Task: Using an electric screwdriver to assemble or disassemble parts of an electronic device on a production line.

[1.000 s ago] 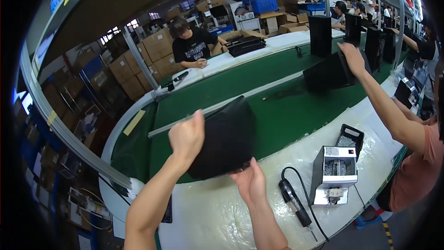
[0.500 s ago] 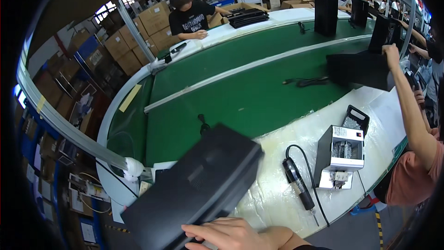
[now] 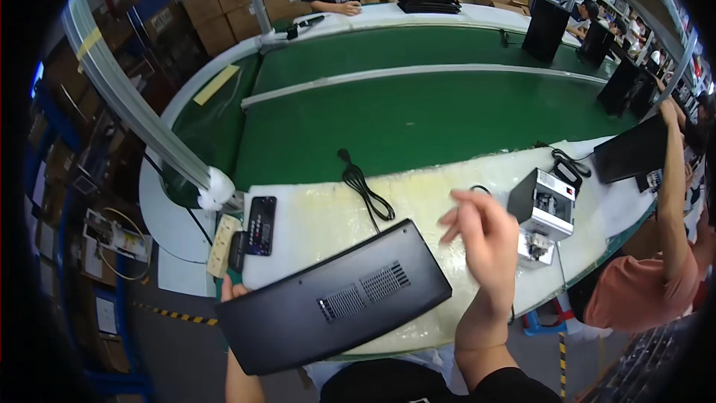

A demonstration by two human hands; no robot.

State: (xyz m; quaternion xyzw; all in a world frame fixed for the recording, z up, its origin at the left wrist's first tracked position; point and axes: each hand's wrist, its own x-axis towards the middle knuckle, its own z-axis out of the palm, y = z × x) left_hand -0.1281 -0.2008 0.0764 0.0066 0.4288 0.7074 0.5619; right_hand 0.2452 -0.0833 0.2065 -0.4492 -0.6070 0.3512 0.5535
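Observation:
A slim black computer case [image 3: 350, 295] lies tilted over the near edge of the bench, its face with two vent grilles turned up. My left hand [image 3: 233, 288] grips its left end, with most of the fingers hidden behind the case. Raised to the right of the case, my right hand [image 3: 485, 242] is apart from it, open and a little blurred, holding nothing. A coiled black power cord [image 3: 364, 188] rests on the bench beyond the case.
A screw feeder [image 3: 548, 205] stands right of my right hand. Left are a phone [image 3: 261, 225] and a power strip [image 3: 220, 246]. Past the bench runs a green conveyor [image 3: 388, 123]. On the right, a co-worker's arm [image 3: 671, 186] reaches to another black case [image 3: 634, 151].
The case has turned, bringing its vented face up and showing my left hand. My right hand has let go and risen rightward. The co-worker's case has moved right, onto the bench.

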